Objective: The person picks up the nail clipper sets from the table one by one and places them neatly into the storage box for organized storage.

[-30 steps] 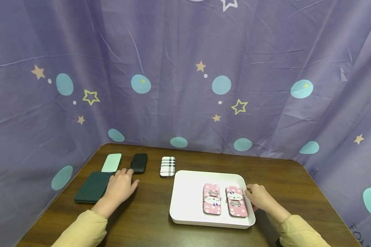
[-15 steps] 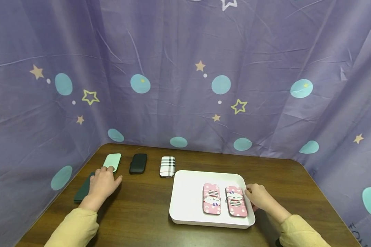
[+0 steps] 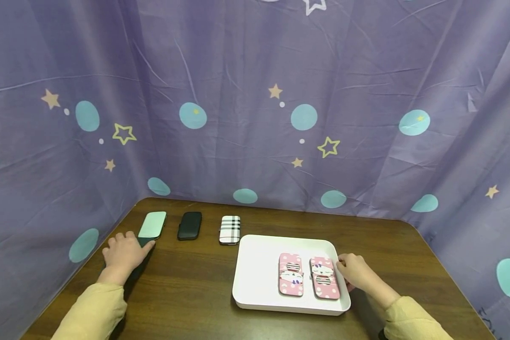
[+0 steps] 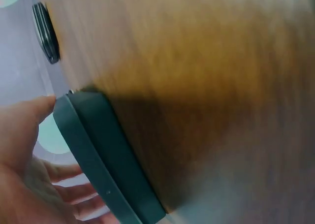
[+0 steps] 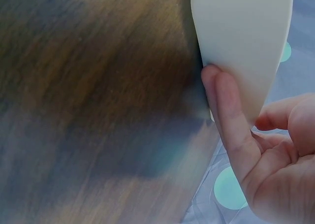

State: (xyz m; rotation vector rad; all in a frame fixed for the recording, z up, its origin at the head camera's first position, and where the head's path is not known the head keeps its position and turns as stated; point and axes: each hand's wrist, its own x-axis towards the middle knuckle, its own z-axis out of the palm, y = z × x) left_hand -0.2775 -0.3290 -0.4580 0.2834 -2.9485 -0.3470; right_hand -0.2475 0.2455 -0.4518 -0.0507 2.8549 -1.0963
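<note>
My left hand (image 3: 124,255) lies over a flat dark green case (image 4: 110,145), fingers spread and thumb out to the right. In the left wrist view the thumb tip meets the case's corner, and the other fingers extend along its far side. Most of the case is hidden under the hand in the head view. At the right, my right hand (image 3: 357,271) holds the side wall of a white tray (image 3: 255,283); in the right wrist view two fingers press its outer wall (image 5: 241,42), the thumb near the rim. Two pink cat-patterned cases (image 3: 291,285) lie in the tray.
A mint green case (image 3: 153,225) lies just beyond the left hand. To its right are a black case (image 3: 190,225) and a white plaid case (image 3: 230,230). A purple curtain (image 3: 246,118) rises behind the wooden table (image 3: 187,293).
My left hand has moved left, from near the black case, past the mint case's near end, and onto the dark green case. The right hand and the tray have stayed in place.
</note>
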